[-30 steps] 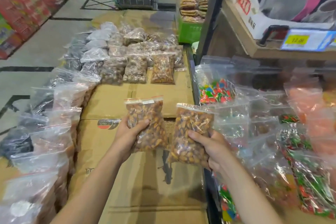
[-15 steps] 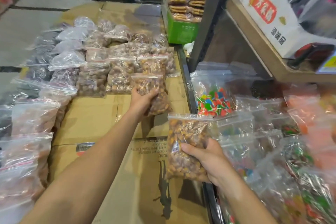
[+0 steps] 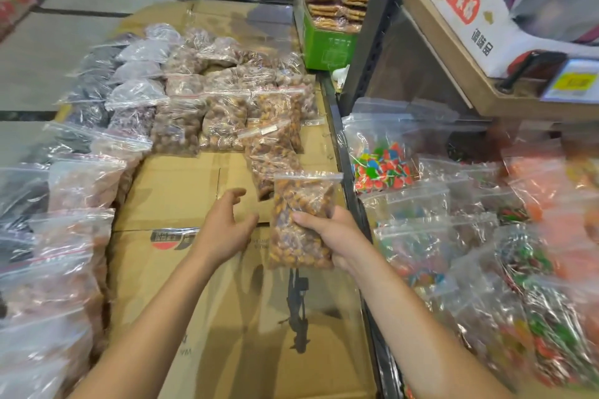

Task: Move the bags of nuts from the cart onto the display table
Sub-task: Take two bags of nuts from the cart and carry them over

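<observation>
My right hand grips a clear zip bag of orange-brown nuts upright, just above the cardboard-covered display table. My left hand is empty, fingers spread, hovering over the cardboard left of that bag. Just beyond it a second bag of the same nuts lies flat on the table, at the near end of a row of nut bags. No cart can be made out.
Clear bags of dried goods line the table's left edge. Right of a dark metal rail lie bags of coloured candy. A green box of biscuits stands at the back, a wooden shelf overhangs on the right.
My left hand laid its bag of nuts down at the near end of the row, let go and drew back empty. My right hand kept its bag and moved slightly forward.
</observation>
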{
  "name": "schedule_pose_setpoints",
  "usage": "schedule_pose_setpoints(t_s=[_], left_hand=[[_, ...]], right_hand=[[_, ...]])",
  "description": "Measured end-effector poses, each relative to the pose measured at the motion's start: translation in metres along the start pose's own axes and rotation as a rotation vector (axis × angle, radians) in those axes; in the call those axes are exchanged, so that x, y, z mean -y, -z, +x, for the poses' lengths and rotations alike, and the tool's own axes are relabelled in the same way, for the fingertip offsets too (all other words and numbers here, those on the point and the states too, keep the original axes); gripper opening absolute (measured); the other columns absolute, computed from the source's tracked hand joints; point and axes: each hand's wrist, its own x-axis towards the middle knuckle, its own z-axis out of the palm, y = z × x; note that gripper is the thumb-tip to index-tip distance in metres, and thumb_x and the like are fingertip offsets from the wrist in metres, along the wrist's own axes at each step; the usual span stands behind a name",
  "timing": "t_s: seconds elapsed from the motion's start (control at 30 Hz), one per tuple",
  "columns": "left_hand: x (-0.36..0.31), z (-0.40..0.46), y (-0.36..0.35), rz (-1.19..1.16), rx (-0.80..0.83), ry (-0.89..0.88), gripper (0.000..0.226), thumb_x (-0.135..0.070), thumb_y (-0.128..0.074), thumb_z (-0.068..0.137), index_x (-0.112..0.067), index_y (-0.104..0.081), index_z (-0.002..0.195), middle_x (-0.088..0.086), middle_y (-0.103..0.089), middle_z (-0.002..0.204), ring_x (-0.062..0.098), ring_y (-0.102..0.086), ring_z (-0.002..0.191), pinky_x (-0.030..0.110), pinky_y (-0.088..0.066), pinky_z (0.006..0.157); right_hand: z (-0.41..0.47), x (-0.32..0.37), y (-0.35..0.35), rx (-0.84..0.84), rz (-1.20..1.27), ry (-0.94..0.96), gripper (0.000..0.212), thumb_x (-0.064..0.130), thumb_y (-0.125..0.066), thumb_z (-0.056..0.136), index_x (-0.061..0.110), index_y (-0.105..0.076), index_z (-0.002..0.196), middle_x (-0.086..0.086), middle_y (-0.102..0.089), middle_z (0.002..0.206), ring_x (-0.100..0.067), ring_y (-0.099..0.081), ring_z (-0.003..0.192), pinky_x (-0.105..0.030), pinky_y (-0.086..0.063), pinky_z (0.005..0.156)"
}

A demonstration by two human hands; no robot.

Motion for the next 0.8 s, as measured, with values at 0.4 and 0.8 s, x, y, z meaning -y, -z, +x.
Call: schedule_pose_setpoints(t_s=[0.4,0.8], left_hand=[[0.046,-0.057,0.009,0.228,-0.003,-0.115,0.054,-0.028,-0.063,0.094,-0.021,-0.046,0.145,-0.003,-0.050,0.147,0.015,-0.045,0.137,0.033,-0.038,0.109],[0.017,-0.092,-0.002,0.582,-0.081,-0.276,0.061,-0.059,-0.048,0.092,-0.032,-0.045,0.146,0.012,-0.044,0.152,0.039,-0.042,0.137,0.057,-0.041,0.102]], right_hand=[[0.052,0.014,-0.036,-0.309,-0.722,0.237,0.098,0.048,-0.082,0.080,0.019,-0.018,0.148,-0.010,-0.055,0.138,-0.032,-0.058,0.122,-0.038,-0.052,0.095],[-0.095,-0.050,-0.007,-0.390,-1.233,0.473,0.060,0.051,-0.040,0.105,0.023,-0.035,0.157,-0.005,-0.032,0.165,-0.028,-0.024,0.152,-0.041,-0.020,0.126]])
